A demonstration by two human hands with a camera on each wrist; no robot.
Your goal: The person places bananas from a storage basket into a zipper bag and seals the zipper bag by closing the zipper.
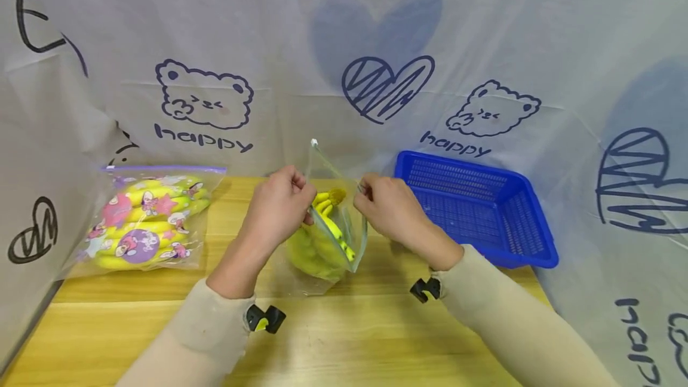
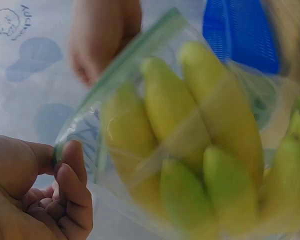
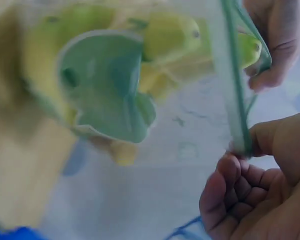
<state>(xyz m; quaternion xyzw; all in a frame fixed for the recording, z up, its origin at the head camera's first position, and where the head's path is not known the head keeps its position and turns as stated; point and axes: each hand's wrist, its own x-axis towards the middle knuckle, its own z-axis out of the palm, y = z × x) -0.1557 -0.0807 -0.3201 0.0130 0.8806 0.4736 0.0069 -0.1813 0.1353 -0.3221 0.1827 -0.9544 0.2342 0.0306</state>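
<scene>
A clear zip bag (image 1: 352, 258) with a green zip edge hangs between the two hands, its mouth spread apart. Inside it lies a bunch of bananas (image 2: 190, 115), yellow with some green, stems toward the opening in the head view. My left hand (image 1: 285, 199) pinches one side of the bag's rim between thumb and index finger; the left wrist view shows that pinch. Across from it, my right hand (image 1: 389, 205) pinches the opposite rim the same way. A green printed patch (image 3: 107, 85) shows on the bag's wall in the right wrist view. A white slider (image 1: 314, 143) sits at the rim's upper end.
A second zip bag (image 1: 212, 196) with a purple seal, filled with bananas, lies at the left of the wooden table (image 1: 333, 339). An upright blue plastic basket (image 1: 457, 214) stands at the right. Printed cloth (image 1: 290, 46) hangs behind and at both sides.
</scene>
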